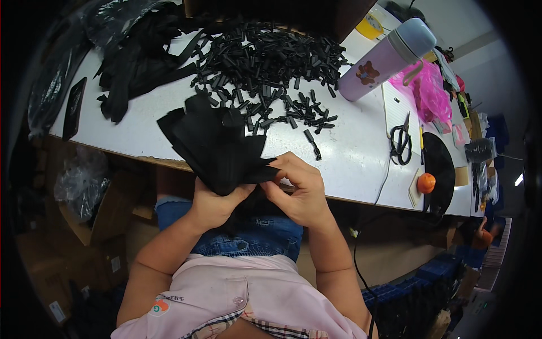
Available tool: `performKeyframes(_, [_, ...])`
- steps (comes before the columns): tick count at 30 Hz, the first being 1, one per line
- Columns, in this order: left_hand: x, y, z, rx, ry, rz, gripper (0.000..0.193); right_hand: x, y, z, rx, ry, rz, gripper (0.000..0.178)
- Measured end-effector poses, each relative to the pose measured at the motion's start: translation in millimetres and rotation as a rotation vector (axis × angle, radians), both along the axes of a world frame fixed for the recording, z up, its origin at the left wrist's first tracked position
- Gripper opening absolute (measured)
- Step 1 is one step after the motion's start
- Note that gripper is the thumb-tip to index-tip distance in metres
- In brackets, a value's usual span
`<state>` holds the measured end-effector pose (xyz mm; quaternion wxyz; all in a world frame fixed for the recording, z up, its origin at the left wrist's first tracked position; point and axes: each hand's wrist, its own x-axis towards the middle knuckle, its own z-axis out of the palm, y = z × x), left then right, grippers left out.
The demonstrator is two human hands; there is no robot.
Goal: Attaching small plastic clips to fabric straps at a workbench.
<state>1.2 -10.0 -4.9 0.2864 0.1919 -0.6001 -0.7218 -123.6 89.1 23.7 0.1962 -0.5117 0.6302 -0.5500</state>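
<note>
My left hand (217, 204) is closed round the lower end of a bundle of black fabric strips (217, 144), which fans out over the table's front edge above my lap. On its right side, my right hand (299, 189) pinches the end of one strip between thumb and fingers. Whether a small part is also between those fingers is hidden. Beyond the bundle, a big heap of small black plastic pieces with short cords (265, 62) spreads over the white table (350, 164). One loose piece (311, 143) lies apart, nearer to my right hand.
More black strips (127, 79) lie at the far left beside a dark flat phone-like object (74, 107). To the right stand a lilac bottle (381, 65), black-handled scissors (401, 144), an orange fruit (426, 182) and a pink plastic bag (426, 93). A thin cable (385, 181) crosses the front edge.
</note>
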Motion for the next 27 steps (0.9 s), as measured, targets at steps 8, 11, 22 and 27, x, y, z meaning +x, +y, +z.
performKeyframes(8, [-2,-1,3,-0.105,-0.007,0.032,0.025,-3,1,-8,-0.049,0.118,0.056,0.017])
performKeyframes(11, [-1,-1,-1,-0.052,0.031,0.083,0.023,9,-3,-11,-0.080,0.011,-0.006,0.018])
performKeyframes(22, [2,-1,4,0.096,0.011,0.081,0.024,27,-7,-18,-0.104,-0.651,-0.131,0.005])
performKeyframes(27, [6,-6,11,0.222,-0.017,-0.061,0.026,9,-1,-15,0.110,-1.086,0.114,0.009])
